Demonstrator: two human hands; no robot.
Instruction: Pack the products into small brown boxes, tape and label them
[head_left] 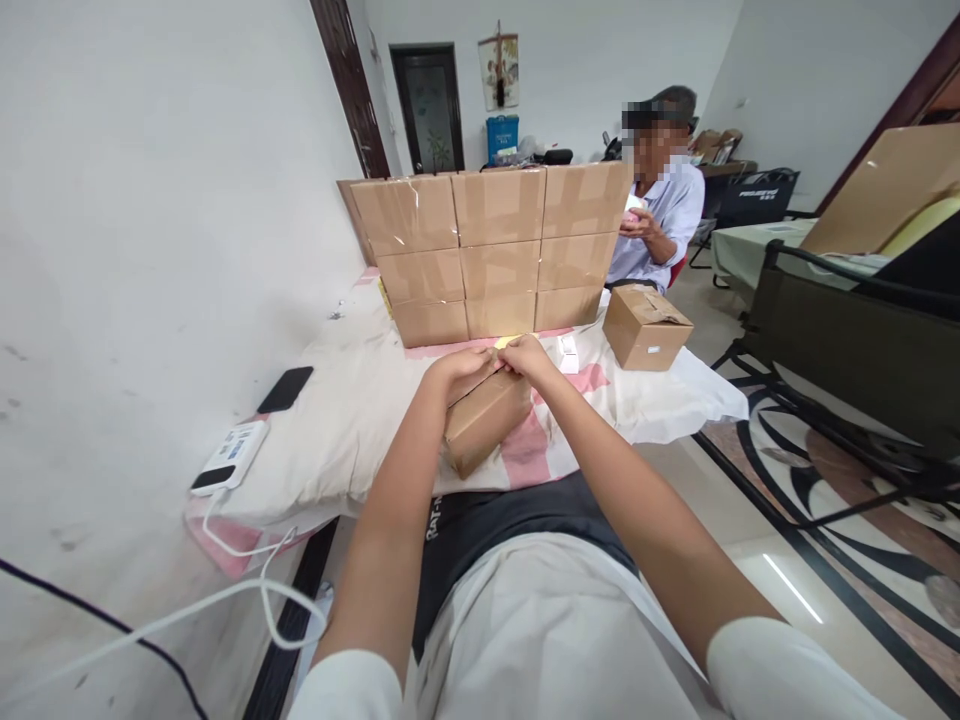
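A small brown cardboard box (486, 425) lies at an angle on the cloth-covered table (341, 400), close to my lap. My left hand (466, 366) is closed at the box's far left edge. At the far end of its top, my right hand (526, 358) has its fingers bent inward and pressed together. The fingertips of both hands nearly meet there, and they hide what exactly they pinch. Just beyond my right hand is a small white box (568, 354). A yellow item (514, 342) shows partly behind my fingers.
Stacked taped cartons (499, 250) form a wall across the table. Right of them stands a larger cardboard box (649, 328). A co-worker (660, 210) sits behind it, holding something small. At left lie a phone (286, 389) and a white power strip (231, 455) with a cable.
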